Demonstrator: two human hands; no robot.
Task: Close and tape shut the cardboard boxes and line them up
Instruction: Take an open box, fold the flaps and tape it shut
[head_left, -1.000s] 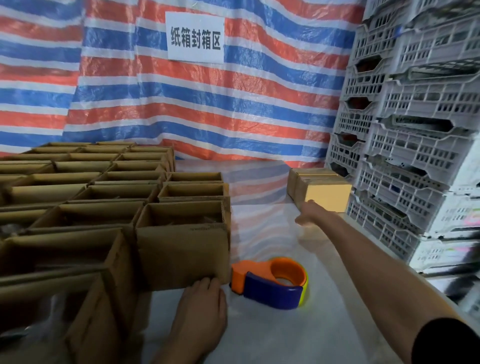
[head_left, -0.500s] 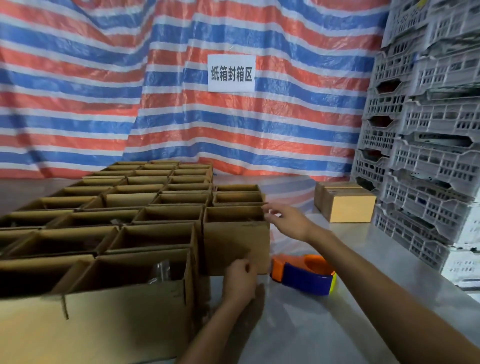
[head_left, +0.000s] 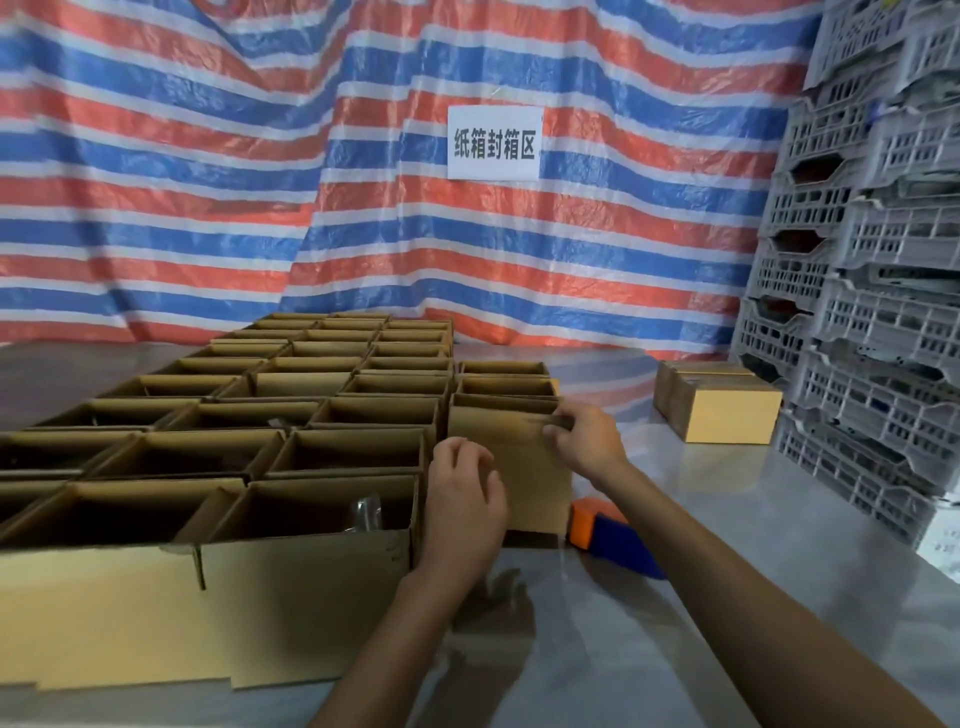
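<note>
My right hand (head_left: 584, 441) has swung back to pinch the open box (head_left: 519, 483) rim, left hand (head_left: 465, 499) loose, empty; closing can start.

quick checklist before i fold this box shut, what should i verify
1. Grip on the flap: ok. The right hand pinches the top edge of the nearest box.
2. Other hand free: ok. The left hand hovers at the box front and holds nothing.
3. Box top closed: not ok, it is open.
4. Tape handy: ok. The tape dispenser lies on the table just right of the box.
5. Contents settled below the rim: cannot tell, the inside is hidden.
</note>
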